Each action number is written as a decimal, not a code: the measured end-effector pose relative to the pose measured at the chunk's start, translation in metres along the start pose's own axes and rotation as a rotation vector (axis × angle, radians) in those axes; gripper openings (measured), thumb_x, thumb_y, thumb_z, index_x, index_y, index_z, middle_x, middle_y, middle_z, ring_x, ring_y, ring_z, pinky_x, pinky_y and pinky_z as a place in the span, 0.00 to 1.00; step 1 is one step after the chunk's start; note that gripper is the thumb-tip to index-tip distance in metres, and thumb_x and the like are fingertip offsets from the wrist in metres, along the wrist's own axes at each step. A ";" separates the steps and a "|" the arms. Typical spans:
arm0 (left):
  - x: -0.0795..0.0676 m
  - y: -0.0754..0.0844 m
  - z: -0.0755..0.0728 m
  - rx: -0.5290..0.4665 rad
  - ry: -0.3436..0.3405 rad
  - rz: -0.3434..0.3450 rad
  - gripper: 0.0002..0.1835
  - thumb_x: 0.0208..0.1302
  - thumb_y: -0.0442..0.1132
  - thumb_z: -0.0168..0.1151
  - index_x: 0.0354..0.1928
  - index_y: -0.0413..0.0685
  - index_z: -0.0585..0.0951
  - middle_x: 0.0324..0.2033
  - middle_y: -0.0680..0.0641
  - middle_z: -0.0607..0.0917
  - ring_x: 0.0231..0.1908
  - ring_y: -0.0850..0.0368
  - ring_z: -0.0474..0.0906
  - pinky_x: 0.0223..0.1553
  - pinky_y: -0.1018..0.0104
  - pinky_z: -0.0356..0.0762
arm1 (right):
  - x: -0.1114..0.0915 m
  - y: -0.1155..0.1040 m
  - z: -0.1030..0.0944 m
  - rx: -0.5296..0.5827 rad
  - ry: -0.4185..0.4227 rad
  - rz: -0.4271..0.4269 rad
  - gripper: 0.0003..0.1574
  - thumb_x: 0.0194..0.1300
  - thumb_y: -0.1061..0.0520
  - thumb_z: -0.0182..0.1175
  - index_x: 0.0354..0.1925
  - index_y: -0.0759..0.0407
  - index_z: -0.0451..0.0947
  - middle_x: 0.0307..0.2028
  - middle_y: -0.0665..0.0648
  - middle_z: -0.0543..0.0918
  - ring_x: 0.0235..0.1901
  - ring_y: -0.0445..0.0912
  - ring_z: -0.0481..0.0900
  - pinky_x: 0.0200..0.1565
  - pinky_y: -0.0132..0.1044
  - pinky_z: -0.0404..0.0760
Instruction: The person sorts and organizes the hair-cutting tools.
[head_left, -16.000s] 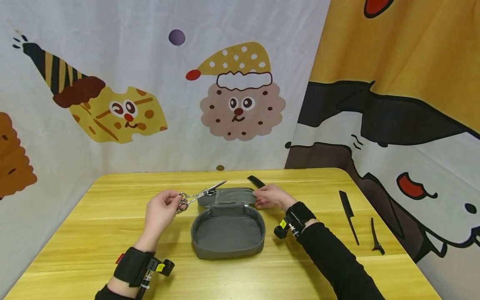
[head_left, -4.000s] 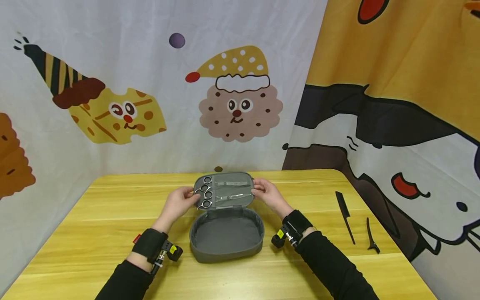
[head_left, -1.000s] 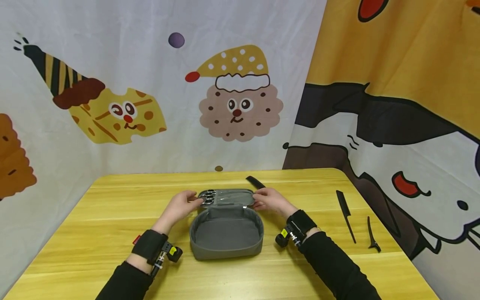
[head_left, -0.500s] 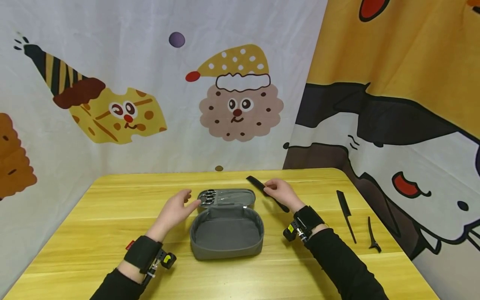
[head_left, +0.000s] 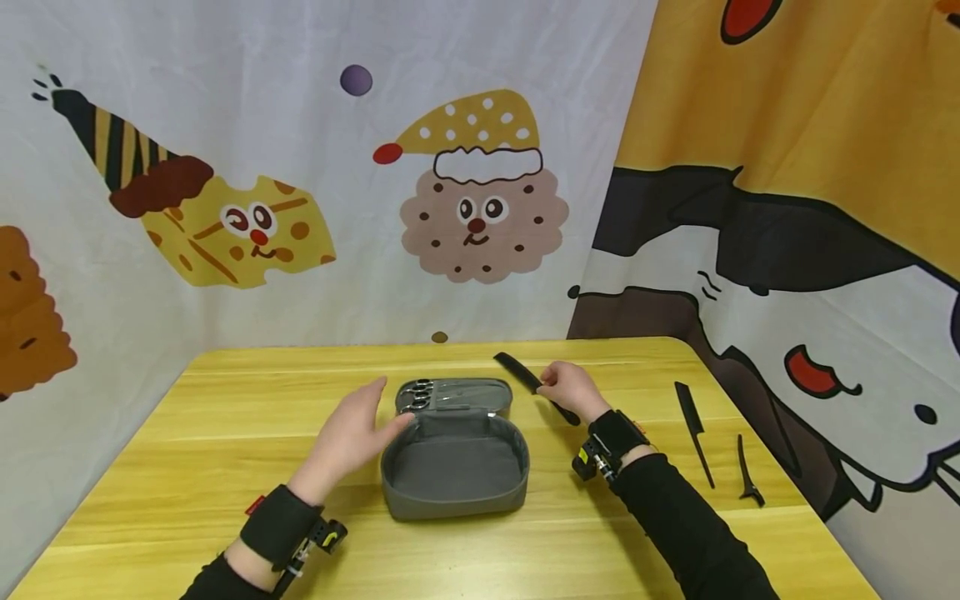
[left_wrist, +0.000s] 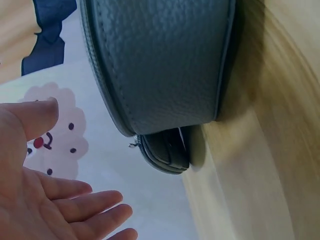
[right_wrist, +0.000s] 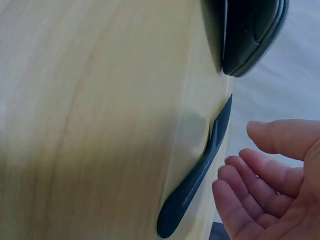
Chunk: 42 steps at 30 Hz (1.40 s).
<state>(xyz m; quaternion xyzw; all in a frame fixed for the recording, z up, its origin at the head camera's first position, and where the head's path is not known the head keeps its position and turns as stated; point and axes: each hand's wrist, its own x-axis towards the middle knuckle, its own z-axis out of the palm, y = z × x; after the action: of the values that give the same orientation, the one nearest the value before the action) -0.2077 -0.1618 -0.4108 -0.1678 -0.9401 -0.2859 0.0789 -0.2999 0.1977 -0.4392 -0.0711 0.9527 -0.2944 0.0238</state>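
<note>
A grey zip case (head_left: 453, 506) stands with its lid (head_left: 483, 398) folded back behind it. Scissors (head_left: 422, 388) sit in the lid's left side, finger rings showing. My left hand (head_left: 347, 433), fingers spread, hovers by the case's left rear corner; the left wrist view puts it beside the leather-like wall (left_wrist: 165, 65), holding nothing. Over the black handled comb (head_left: 516, 371) right of the lid is my right hand (head_left: 572, 389). Its loosely bent fingers overlap the comb in the head view; in the right wrist view a gap shows between the fingertips and the comb (right_wrist: 187, 192).
A black tail comb (head_left: 690, 408) and a black hair clip (head_left: 747, 479) lie toward the right edge of the wooden table (head_left: 187, 467). A printed curtain (head_left: 285, 100) hangs behind the table's back edge.
The scissors, in my left hand at first, are now in the lid. The lid was raised, then lowered flat. Both hands let go of it; my right hand moved right to the comb.
</note>
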 end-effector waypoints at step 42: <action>-0.006 0.057 0.021 0.105 -0.085 0.201 0.46 0.68 0.69 0.49 0.72 0.36 0.65 0.67 0.35 0.69 0.68 0.39 0.63 0.69 0.49 0.58 | 0.006 -0.003 0.003 -0.256 -0.033 0.009 0.33 0.59 0.68 0.63 0.10 0.51 0.54 0.16 0.47 0.47 0.18 0.42 0.43 0.24 0.34 0.47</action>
<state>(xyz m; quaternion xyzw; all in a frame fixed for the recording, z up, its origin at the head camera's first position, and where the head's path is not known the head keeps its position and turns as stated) -0.1823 -0.1067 -0.4006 -0.2690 -0.9347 -0.2196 0.0760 -0.3049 0.1926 -0.4404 -0.0741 0.9823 -0.1689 0.0316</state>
